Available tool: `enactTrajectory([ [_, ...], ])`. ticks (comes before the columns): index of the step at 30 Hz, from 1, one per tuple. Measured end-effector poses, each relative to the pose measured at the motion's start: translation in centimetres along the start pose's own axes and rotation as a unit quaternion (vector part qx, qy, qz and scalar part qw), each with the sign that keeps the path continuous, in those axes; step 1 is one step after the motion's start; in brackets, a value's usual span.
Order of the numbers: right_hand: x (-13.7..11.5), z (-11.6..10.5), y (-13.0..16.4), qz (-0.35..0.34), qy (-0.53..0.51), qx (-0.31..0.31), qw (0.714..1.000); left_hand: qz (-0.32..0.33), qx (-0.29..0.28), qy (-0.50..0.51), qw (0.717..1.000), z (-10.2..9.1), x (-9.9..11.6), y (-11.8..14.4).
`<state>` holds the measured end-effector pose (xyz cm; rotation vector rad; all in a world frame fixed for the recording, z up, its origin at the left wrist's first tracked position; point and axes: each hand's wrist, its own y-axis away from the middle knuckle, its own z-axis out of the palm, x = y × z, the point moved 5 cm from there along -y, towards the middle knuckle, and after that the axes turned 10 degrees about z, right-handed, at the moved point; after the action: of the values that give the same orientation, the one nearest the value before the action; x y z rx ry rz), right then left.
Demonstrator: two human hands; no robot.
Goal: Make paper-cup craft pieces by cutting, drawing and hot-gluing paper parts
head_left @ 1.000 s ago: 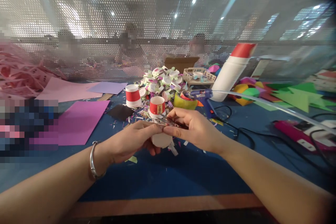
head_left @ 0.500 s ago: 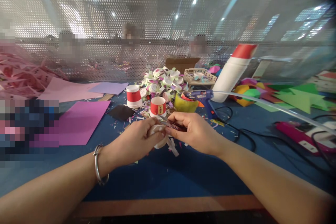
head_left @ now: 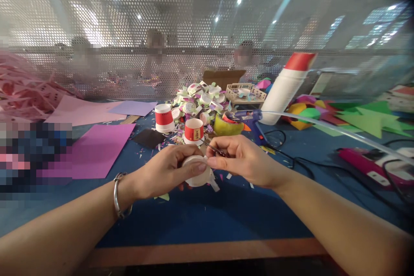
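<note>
Both hands meet above the blue table [head_left: 226,215], working a small white paper cup [head_left: 198,171] held just off the surface near the front edge. Left hand [head_left: 161,172], a bangle [head_left: 120,196] at its wrist, wraps the cup from the side, fingers curled round the wall and thumb pressing at the rim. Right hand [head_left: 246,159] is closed on a pair of small scissors [head_left: 216,150], whose blades angle toward the cup's rim, while its fingertips pinch the rim beside the left thumb; whether the blades are open or shut is too small to tell.

By the look of it, the cup is thin, light and easily crushed, so a loose grip round the wall, with the rim steadied between thumb and finger, suits it best; a hard squeeze would likely buckle it.

Behind the hands lie a purple paper sheet [head_left: 97,151], a tall white bottle with a red cap [head_left: 284,88], a blue glue gun [head_left: 249,118], and a heap of cut cups and scraps [head_left: 200,99]. Two red-banded cups [head_left: 193,131] stand upside down just beyond the hands, among paper trimmings [head_left: 161,197] scattered on the cloth.
</note>
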<state>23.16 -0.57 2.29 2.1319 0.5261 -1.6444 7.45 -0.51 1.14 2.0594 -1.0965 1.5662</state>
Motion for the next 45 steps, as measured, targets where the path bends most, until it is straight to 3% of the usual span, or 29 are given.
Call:
enactTrajectory([
  [5, -0.8, 0.1, 0.5, -0.031, -0.004, -0.031, 0.999, 0.068, 0.032, -0.084, 0.994, -0.2, 0.9, 0.3],
  [7, -0.9, 0.0, 0.5, -0.043, -0.002, -0.028, 0.999, 0.076, 0.047, -0.069, 0.994, 0.0, 0.8, 0.2],
  [13, -0.2, -1.2, -0.2, -0.06, 0.024, 0.062, 0.996, 0.038, 0.103, 0.086, 0.99, 0.0, -0.3, -0.5],
  [19, -0.1, -1.1, -0.1, -0.05, 0.079, 0.085, 0.992, 0.054, 0.15, 0.014, 0.987, -1.5, -0.2, -0.5],
  [28, -0.3, -0.8, 0.3, -0.044, 0.188, 0.11, 0.975, 0.077, 0.148, -0.035, 0.985, -1.6, -0.3, -0.3],
  [35, -1.0, -0.4, 0.9, -0.087, 0.257, 0.116, 0.955, 0.08, 0.147, -0.133, 0.977, -1.6, 0.0, 0.1],
  [41, -1.3, -0.3, 1.2, -0.101, 0.31, 0.144, 0.934, 0.076, 0.144, -0.132, 0.978, -1.4, 0.0, 0.2],
  [45, -1.4, -0.2, 1.3, -0.111, 0.336, 0.157, 0.922, 0.071, 0.141, -0.076, 0.985, -1.3, -0.2, 0.0],
])
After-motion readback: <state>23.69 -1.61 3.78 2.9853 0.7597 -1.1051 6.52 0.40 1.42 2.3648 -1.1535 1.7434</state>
